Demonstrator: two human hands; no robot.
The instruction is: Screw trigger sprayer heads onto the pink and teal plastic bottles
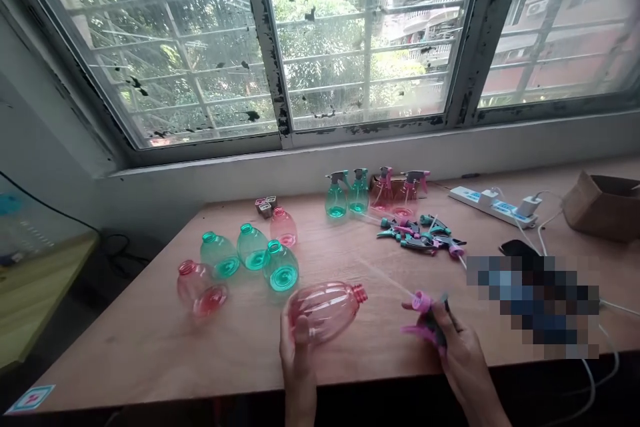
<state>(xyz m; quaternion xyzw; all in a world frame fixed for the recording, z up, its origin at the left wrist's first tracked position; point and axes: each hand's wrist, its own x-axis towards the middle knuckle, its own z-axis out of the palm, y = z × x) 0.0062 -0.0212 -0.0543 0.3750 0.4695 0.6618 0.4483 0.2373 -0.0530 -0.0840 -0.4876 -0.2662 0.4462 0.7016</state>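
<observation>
My left hand (299, 340) is wrapped round a clear pink bottle (327, 310), tilted on its side with its open threaded neck to the right. In my right hand (457, 340) is a pink and dark grey spray head (427, 320), whose thin clear tube points up and left toward the bottle's neck. Bottle and spray head are apart. Left of my hands stand open bottles without heads: several green ones (283, 270), a pink one (200, 290) at the left and another pink one (284, 227) behind. A pile of loose spray heads (420, 235) lies beyond my right hand.
Green spray bottles (337, 197) and pink spray bottles (404, 197) with heads fitted stand by the wall. At the right are a power strip (493, 205) with plugs and cables, a cardboard box (603, 207) and a blurred-out patch. Small dark blocks (265, 205) sit at the back left.
</observation>
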